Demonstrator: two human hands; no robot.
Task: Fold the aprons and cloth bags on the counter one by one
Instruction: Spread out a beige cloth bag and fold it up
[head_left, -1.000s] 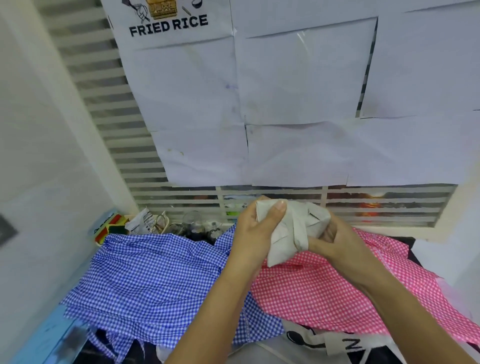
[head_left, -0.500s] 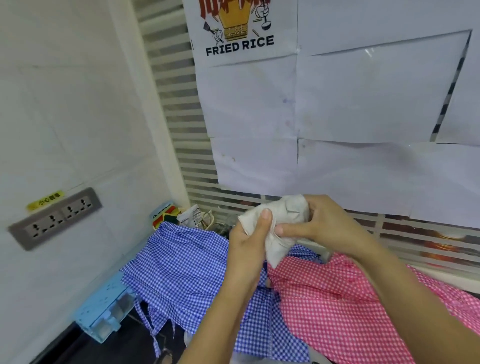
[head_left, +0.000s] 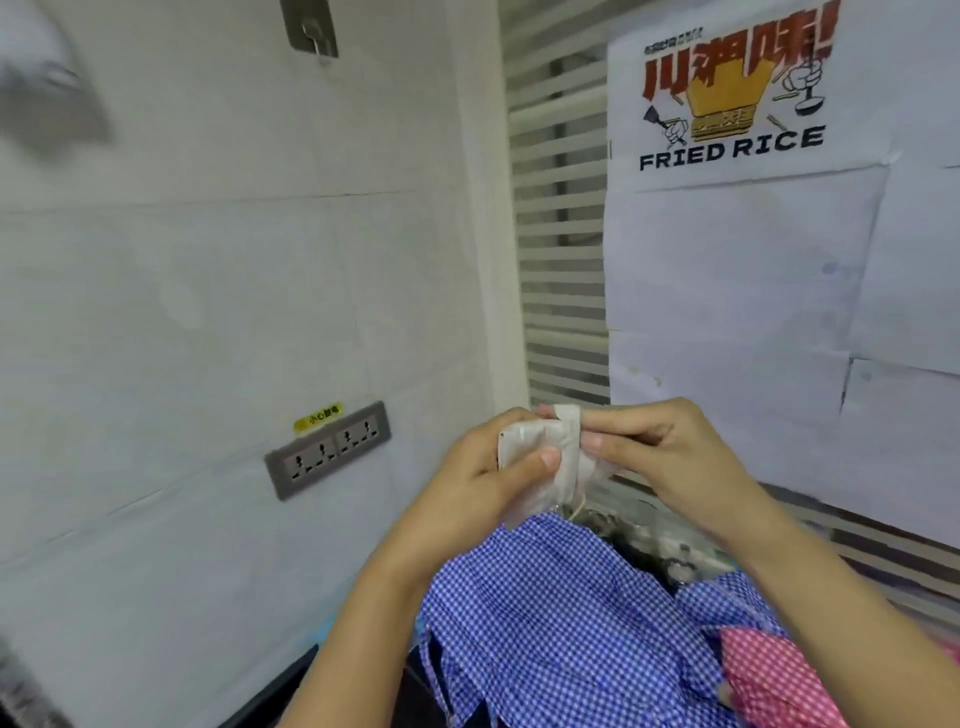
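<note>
A small bundle of off-white cloth bag (head_left: 543, 460) is held up in front of me, above the counter. My left hand (head_left: 483, 483) grips its left side with the thumb pressed on the front. My right hand (head_left: 660, 452) pinches a strap of the same bag at its top right. Below the hands, a blue checked apron (head_left: 561, 623) lies crumpled on the counter. A pink checked apron (head_left: 769, 675) lies beside it at the lower right.
The white wall on the left carries a grey socket strip (head_left: 327, 449) and a metal hook (head_left: 310, 26). A slatted blind (head_left: 561, 270) with taped white sheets and a "FRIED RICE" poster (head_left: 727, 93) stands behind. Small clutter (head_left: 670, 551) sits behind the aprons.
My view has swung left and up, so the wall and socket strip now fill the left. Both hands have squeezed the cloth bag into a tighter bundle, the right hand now pinching its strap.
</note>
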